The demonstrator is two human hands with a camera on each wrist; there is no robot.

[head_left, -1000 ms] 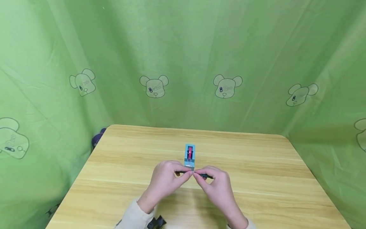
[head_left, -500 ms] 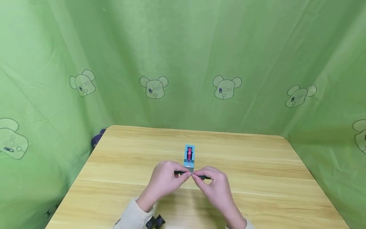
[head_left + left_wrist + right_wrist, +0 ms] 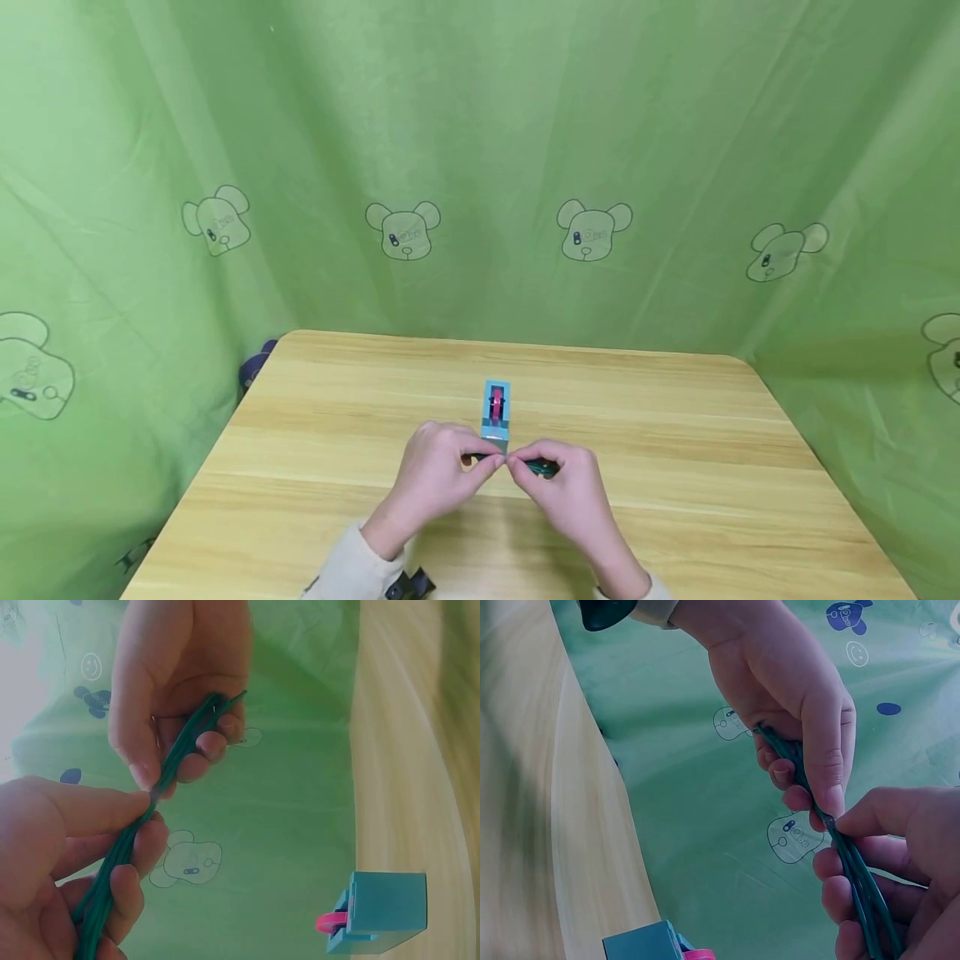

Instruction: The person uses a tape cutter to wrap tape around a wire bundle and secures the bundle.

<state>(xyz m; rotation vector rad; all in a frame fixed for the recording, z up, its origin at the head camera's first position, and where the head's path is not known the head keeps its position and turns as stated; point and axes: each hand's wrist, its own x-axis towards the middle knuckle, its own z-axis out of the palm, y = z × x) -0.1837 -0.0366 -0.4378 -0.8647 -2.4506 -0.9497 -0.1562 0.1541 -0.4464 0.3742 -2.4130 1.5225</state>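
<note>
A folded bundle of thin green cord [image 3: 112, 862] runs through both hands, above the near middle of the table. My left hand [image 3: 433, 467] pinches it between thumb and forefinger, with the other fingers curled under it. My right hand [image 3: 562, 483] pinches it right beside, the fingertips of both hands almost meeting. At that pinch, a small shiny spot shows on the cord in the right wrist view; the fingers mostly hide it. Just beyond the hands stands a blue tape dispenser [image 3: 486, 410] with a pink tape core [image 3: 497, 405].
The wood-grain table [image 3: 675, 417] extends around the hands. A green curtain [image 3: 480, 125] with printed bear heads hangs behind it and at both sides. A dark purple object [image 3: 255, 365] shows past the table's left edge. A black device [image 3: 408, 585] sits by the left cuff.
Both hands stay together on the cord in front of the dispenser, shifting only slightly. More of the green bundle now shows beneath the right hand's fingers.
</note>
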